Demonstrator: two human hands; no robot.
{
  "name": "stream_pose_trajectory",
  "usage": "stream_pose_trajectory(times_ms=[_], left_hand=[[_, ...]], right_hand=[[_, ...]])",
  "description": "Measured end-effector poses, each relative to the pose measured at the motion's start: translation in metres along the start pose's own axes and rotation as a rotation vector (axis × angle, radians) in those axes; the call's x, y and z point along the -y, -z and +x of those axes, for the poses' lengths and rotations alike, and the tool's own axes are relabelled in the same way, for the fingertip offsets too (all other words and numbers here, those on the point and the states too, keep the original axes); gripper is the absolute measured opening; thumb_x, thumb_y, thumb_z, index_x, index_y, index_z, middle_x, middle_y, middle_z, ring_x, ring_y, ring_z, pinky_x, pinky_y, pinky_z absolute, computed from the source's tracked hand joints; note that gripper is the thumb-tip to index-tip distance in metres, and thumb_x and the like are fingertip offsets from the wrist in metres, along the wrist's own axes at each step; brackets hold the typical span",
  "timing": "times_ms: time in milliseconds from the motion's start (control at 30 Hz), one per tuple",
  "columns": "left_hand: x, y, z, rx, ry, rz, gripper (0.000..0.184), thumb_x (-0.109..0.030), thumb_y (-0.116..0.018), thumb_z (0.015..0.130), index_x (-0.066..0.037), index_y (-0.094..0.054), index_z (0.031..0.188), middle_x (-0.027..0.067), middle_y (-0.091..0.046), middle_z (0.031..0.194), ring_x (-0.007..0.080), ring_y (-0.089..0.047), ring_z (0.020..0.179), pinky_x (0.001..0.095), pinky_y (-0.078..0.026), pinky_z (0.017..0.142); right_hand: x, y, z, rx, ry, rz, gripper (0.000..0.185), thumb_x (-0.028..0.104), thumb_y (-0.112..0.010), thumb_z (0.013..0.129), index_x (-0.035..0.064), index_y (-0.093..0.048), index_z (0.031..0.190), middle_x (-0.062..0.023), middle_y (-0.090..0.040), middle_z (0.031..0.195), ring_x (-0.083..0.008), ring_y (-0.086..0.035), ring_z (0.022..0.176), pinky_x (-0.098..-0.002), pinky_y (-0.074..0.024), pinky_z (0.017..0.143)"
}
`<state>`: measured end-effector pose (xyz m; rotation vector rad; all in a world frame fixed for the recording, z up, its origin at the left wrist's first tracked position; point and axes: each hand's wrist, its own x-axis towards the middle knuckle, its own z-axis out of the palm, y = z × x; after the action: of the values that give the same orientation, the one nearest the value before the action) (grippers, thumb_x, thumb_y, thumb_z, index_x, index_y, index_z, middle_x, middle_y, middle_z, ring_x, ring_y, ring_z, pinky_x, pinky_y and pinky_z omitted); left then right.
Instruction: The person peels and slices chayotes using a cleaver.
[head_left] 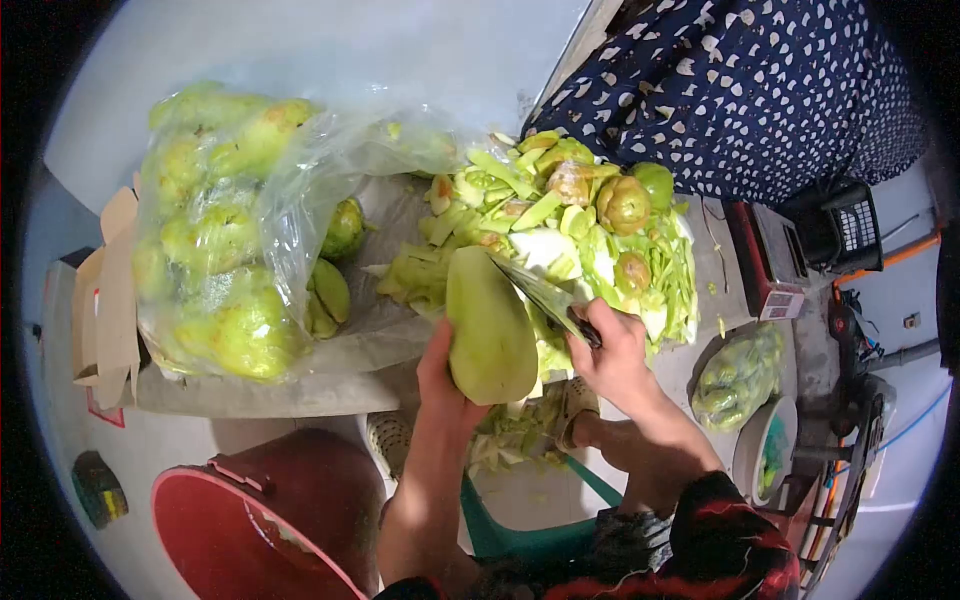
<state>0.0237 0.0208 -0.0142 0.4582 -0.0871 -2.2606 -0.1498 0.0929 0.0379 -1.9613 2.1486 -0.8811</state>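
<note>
A large pale green fruit (pixel 490 325), its skin pared off on the visible side, rests in my left hand (pixel 447 370), whose fingers wrap its left and lower side. My right hand (pixel 612 355) is closed on the dark handle of a knife (pixel 545 293). The blade lies along the fruit's upper right side. Behind the fruit is a heap of green peelings (pixel 540 210), with brownish-green round fruits (pixel 623 205) on top. To the left, a clear plastic bag (pixel 225 240) holds several green fruits.
A red bucket (pixel 290 500) stands at the lower left, a cardboard box (pixel 118 290) at the left edge. On the right are a red scale (pixel 768 262), a black basket (pixel 850 225), a bag of green produce (pixel 738 378) and a white tub (pixel 762 450). Polka-dot cloth (pixel 720 80) hangs behind.
</note>
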Motion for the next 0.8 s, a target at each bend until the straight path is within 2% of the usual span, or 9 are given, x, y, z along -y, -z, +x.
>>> stream_pose_trajectory(times_ms=[100,200,333,467,600,667,733,767,800], left_hand=[[-0.003,-0.005,0.004,-0.043,-0.042,-0.129,0.065,-0.054,-0.039,0.093,-0.006,-0.043,0.136,0.0173,-0.055,0.125,0.0295,-0.06,0.104,0.0473,-0.049,0.091],[-0.014,-0.011,0.003,0.05,-0.029,-0.068,0.064,-0.055,-0.038,0.094,-0.005,-0.047,0.133,0.0161,-0.06,0.118,0.029,-0.061,0.102,0.0436,-0.049,0.091],[-0.013,-0.008,0.005,0.18,-0.007,-0.116,0.068,-0.061,-0.042,0.09,-0.005,-0.051,0.128,0.0145,-0.062,0.111,0.0269,-0.062,0.098,0.0422,-0.052,0.086],[-0.002,-0.004,0.005,0.118,-0.023,-0.13,0.07,-0.063,-0.043,0.089,-0.004,-0.052,0.125,0.0147,-0.062,0.11,0.0256,-0.062,0.096,0.0407,-0.053,0.083],[-0.001,0.002,0.005,0.192,0.014,-0.155,0.069,-0.063,-0.043,0.089,-0.005,-0.052,0.125,0.0134,-0.062,0.111,0.0257,-0.061,0.098,0.0412,-0.052,0.086],[-0.001,-0.001,0.006,0.223,0.015,-0.171,0.068,-0.062,-0.043,0.089,-0.005,-0.052,0.126,0.013,-0.062,0.111,0.0263,-0.061,0.099,0.0421,-0.051,0.087],[-0.001,-0.009,0.006,-0.14,-0.15,-0.126,0.065,-0.058,-0.045,0.089,-0.005,-0.051,0.127,0.0132,-0.061,0.111,0.0286,-0.061,0.098,0.0437,-0.05,0.087],[-0.002,-0.011,0.006,-0.132,-0.15,-0.125,0.065,-0.058,-0.045,0.089,-0.005,-0.051,0.127,0.0132,-0.061,0.111,0.0286,-0.061,0.098,0.0437,-0.05,0.087],[-0.005,-0.012,0.007,-0.1,-0.164,-0.155,0.064,-0.056,-0.046,0.088,-0.005,-0.05,0.127,0.0137,-0.061,0.112,0.0291,-0.061,0.098,0.0438,-0.051,0.086]], right_hand=[[-0.001,0.0,0.001,-0.124,0.333,0.055,0.026,0.004,-0.069,0.062,-0.0017,-0.056,0.084,-0.0136,-0.055,0.066,-0.0295,-0.056,0.056,-0.038,-0.0464,0.05],[0.0,-0.003,0.0,-0.171,0.626,-0.004,0.024,0.005,-0.07,0.065,-0.0017,-0.056,0.083,-0.0084,-0.048,0.062,-0.024,-0.051,0.052,-0.0341,-0.0414,0.044],[0.013,-0.007,-0.001,-0.252,0.762,-0.072,0.022,-0.005,-0.069,0.07,0.0018,-0.049,0.072,-0.0043,-0.044,0.06,-0.0192,-0.047,0.05,-0.0297,-0.0354,0.04],[0.016,-0.011,-0.003,-0.238,0.795,-0.056,0.027,-0.008,-0.07,0.069,0.0036,-0.045,0.07,-0.0017,-0.04,0.058,-0.0167,-0.044,0.049,-0.0288,-0.0324,0.039],[0.022,-0.01,-0.005,-0.199,0.793,-0.074,0.027,-0.008,-0.069,0.07,0.0041,-0.045,0.068,-0.0013,-0.038,0.058,-0.0163,-0.043,0.048,-0.0284,-0.0321,0.039],[0.018,-0.015,-0.007,-0.2,0.718,-0.086,0.025,-0.005,-0.071,0.063,0.0025,-0.05,0.074,-0.0034,-0.039,0.058,-0.0189,-0.045,0.049,-0.0312,-0.0342,0.04],[0.007,-0.016,-0.002,-0.097,0.473,-0.049,0.034,0.003,-0.071,0.055,0.0006,-0.055,0.085,-0.0073,-0.043,0.061,-0.0235,-0.049,0.052,-0.0356,-0.0382,0.043],[0.0,-0.017,0.0,-0.082,0.425,-0.073,0.046,0.009,-0.069,0.051,-0.0011,-0.056,0.094,-0.01,-0.046,0.064,-0.0271,-0.051,0.056,-0.0386,-0.0414,0.047],[0.001,-0.016,0.001,-0.087,0.435,-0.076,0.046,0.009,-0.069,0.051,-0.0011,-0.056,0.094,-0.01,-0.046,0.064,-0.0271,-0.051,0.056,-0.0386,-0.0414,0.047]])
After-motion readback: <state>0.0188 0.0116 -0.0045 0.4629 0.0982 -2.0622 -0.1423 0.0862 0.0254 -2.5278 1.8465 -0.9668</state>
